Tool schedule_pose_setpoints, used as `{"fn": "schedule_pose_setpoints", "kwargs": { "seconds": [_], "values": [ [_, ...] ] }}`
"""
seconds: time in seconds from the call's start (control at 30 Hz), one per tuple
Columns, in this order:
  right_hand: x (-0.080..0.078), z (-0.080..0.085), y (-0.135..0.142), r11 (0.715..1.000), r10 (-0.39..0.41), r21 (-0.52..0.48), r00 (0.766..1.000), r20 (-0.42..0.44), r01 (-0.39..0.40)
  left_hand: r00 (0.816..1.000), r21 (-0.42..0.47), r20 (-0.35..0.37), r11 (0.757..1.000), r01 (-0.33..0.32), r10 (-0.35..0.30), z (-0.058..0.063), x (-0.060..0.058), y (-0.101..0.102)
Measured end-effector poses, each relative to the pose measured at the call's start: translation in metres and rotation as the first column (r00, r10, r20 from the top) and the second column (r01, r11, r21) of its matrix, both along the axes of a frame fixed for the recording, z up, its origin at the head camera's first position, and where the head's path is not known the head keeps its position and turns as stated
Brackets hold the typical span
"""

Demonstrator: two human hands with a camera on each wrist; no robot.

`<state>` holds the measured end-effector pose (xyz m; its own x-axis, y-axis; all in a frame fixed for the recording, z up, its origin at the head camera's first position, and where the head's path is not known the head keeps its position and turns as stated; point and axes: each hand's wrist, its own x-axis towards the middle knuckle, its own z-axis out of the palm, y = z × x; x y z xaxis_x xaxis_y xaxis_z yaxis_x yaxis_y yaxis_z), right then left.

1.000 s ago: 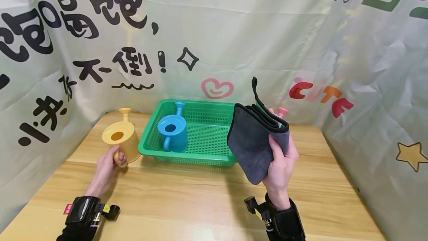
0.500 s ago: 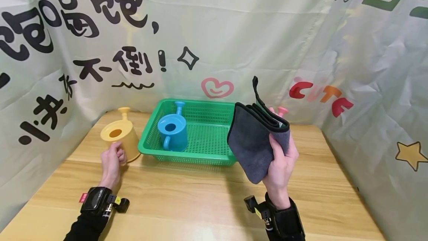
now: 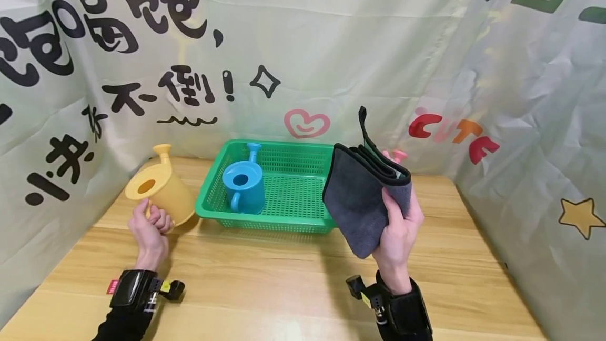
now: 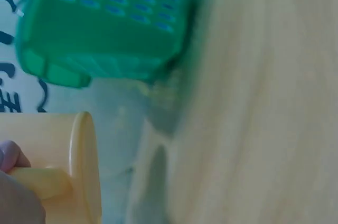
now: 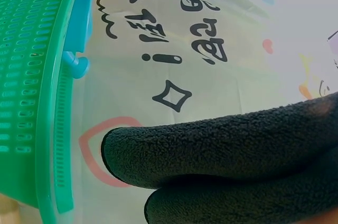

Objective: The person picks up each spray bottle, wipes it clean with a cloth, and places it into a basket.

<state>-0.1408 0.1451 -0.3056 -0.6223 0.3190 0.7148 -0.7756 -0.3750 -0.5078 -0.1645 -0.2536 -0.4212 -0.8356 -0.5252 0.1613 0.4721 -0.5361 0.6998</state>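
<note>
My left hand [image 3: 150,230] grips the handle of a yellow watering can [image 3: 165,193], left of the green basket. The can is tilted, its top leaning left; in the left wrist view, a gap shows between its base [image 4: 87,166] and the wooden table. A blue watering can [image 3: 246,188] stands upright inside the basket's left part. In my right hand [image 3: 397,230] is a folded grey cloth [image 3: 362,199] with black edging and a loop, held up before the basket's right end. Behind the cloth, only the pink spout [image 3: 399,156] of another item shows; its body is hidden.
The green perforated basket [image 3: 279,223] rests near the back of the wooden table [image 3: 274,278]. A printed fabric backdrop [image 3: 331,41] rises behind the table and along both sides. Bare tabletop lies in front of the basket.
The left hand has shifted its hold on the yellow can's handle, and the can has gone from upright to tilted and raised, its top swinging left. The right hand and cloth stay nearly still.
</note>
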Motion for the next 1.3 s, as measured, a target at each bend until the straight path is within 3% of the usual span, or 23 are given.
{"fn": "schedule_pose_setpoints", "kwargs": {
  "seconds": [0.23, 0.37, 0.47, 0.6, 0.77, 0.93, 1.03, 1.17, 1.3],
  "values": [
    [-0.001, 0.0, 0.0, 1.0, -0.01, -0.002, 1.0, 0.015, 0.01, 0.98, -0.086, -0.19, 0.994, -0.074, 0.057, 0.018, 0.009, 0.019],
    [-0.001, 0.0, 0.0, 1.0, -0.007, -0.014, 1.0, 0.008, 0.007, 0.962, -0.203, -0.259, 0.968, -0.145, 0.09, 0.026, 0.014, 0.027],
    [-0.002, 0.001, 0.0, 1.0, -0.007, -0.018, 1.0, 0.006, 0.007, 0.943, -0.232, -0.31, 0.953, -0.196, 0.118, 0.033, 0.019, 0.033],
    [-0.002, 0.001, 0.0, 1.0, -0.01, -0.021, 1.0, 0.013, 0.01, 0.924, -0.263, -0.367, 0.941, -0.215, 0.108, 0.045, 0.027, 0.042],
    [-0.002, 0.001, 0.0, 1.0, -0.009, -0.025, 1.0, 0.019, 0.009, 0.916, -0.379, -0.382, 0.884, -0.274, 0.121, 0.056, 0.034, 0.058],
    [-0.002, 0.0, 0.0, 0.999, 0.004, -0.047, 0.999, 0.042, -0.002, 0.891, -0.402, -0.424, 0.848, -0.345, 0.161, 0.062, 0.035, 0.075],
    [-0.002, 0.0, 0.002, 0.998, 0.037, -0.059, 0.997, 0.066, -0.033, 0.876, -0.399, -0.448, 0.837, -0.375, 0.179, 0.066, 0.035, 0.085],
    [-0.002, 0.0, 0.005, 0.99, 0.102, -0.108, 0.981, 0.166, -0.085, 0.865, -0.402, -0.46, 0.822, -0.404, 0.201, 0.07, 0.035, 0.1],
    [-0.003, -0.001, 0.008, 0.947, 0.257, -0.247, 0.945, 0.203, -0.204, 0.864, -0.401, -0.471, 0.829, -0.39, 0.178, 0.075, 0.034, 0.115]
  ]
}}
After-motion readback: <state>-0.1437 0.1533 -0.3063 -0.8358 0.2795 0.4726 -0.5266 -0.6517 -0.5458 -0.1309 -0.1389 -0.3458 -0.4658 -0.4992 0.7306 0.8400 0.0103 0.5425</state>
